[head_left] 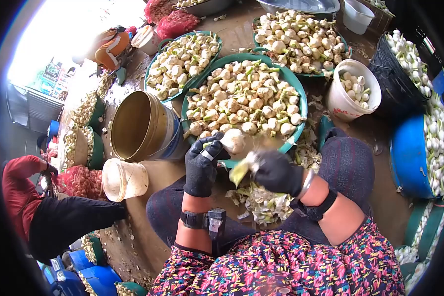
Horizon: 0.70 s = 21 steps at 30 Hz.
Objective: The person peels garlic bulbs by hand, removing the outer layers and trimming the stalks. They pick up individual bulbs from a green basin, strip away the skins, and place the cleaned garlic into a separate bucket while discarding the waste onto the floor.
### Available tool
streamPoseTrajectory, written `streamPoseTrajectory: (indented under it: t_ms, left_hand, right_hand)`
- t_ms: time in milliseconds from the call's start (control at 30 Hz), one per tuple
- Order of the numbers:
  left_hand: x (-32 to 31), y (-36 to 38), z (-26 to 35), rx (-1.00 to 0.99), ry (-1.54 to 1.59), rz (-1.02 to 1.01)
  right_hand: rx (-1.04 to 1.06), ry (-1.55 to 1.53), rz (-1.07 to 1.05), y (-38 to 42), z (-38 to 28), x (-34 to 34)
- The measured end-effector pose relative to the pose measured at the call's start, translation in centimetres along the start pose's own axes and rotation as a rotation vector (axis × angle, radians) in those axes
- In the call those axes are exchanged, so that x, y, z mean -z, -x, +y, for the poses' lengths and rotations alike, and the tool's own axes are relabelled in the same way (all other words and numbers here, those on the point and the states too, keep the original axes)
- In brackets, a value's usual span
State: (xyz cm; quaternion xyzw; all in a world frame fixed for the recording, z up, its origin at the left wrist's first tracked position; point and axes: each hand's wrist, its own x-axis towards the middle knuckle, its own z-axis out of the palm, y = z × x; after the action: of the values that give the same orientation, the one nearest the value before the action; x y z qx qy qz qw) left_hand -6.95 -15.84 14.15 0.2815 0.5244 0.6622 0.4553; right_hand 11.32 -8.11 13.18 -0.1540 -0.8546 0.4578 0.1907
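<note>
My left hand [201,165], in a black glove, is closed around a whitish onion-like bulb [233,141] at the near rim of the green basin [302,106]. A small white strip shows across its fingers. Just right of the bulb, my right hand [276,172], also gloved in black, is closed and smeared by motion. A yellow-green strip of peel [239,171] sticks out from its fingertips; whatever else it may hold is hidden. Many similar bulbs [241,98] with short green stems fill the basin. Loose peelings [264,203] lie below my hands, between my legs.
Two more green basins of bulbs, left [180,66] and right [301,42], stand behind. A white bucket [348,106] holds trimmed bulbs. Left are a large open bucket [133,126] and a small white one [126,180]. A blue tub [410,155] is right; another person [27,197] is far left.
</note>
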Motion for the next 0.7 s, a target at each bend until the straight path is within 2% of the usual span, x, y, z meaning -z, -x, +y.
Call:
streamPoseTrajectory:
  t_ms: [33,67,100,133,167,233,300,333,367,467,600,633,700]
  left_hand:
    - [-0.1,-0.3,0.1,-0.053,-0.082,-0.036]
    - [-0.7,0.1,0.3,0.036,0.127,-0.004]
    - [-0.8,0.1,0.3,0.039,0.126,-0.006]
    - [-0.9,0.2,0.2,0.045,0.126,-0.006]
    - [-0.9,0.3,0.1,0.053,0.128,-0.006]
    - [-1.0,0.6,0.3,0.092,0.163,-0.021]
    - [-1.2,0.9,0.0,-0.006,-0.104,0.009]
    - [-1.9,1.1,0.6,-0.002,-0.167,0.003]
    - [-2.1,1.2,0.6,0.003,-0.167,-0.001]
    - [-2.6,1.3,0.8,-0.009,-0.219,-0.046]
    - [-3.1,1.1,1.4,-0.039,-0.414,-0.065]
    - [-3.1,1.0,1.5,-0.048,-0.451,-0.052]
    - [-3.6,0.9,1.9,-0.023,-0.357,-0.007]
  right_hand:
    - [-0.185,-0.066,-0.363,-0.1,-0.7,-0.3]
    - [-0.213,0.032,-0.465,0.3,-0.5,-0.8]
    - [-0.24,0.132,-0.566,0.6,-0.2,-1.1]
    - [-0.111,-0.012,-0.375,0.6,-0.9,0.1]
    - [-0.257,0.001,-0.407,-0.3,0.3,-0.3]
    - [-0.466,-0.321,0.072,-0.5,-0.5,1.7]
    - [-0.359,-0.666,0.366,-0.7,0.9,1.1]
    - [-0.217,-0.776,0.514,-1.1,0.7,0.6]
    - [-0.222,-0.775,0.519,-1.1,0.4,0.7]
    - [-0.038,-0.372,0.458,-1.1,0.2,1.3]
    - [-0.041,-0.216,0.43,-0.7,0.1,1.8]
    - [-0.085,-0.167,0.484,-0.7,0.3,1.6]
    - [-0.122,-0.119,0.535,-0.9,0.4,1.2]
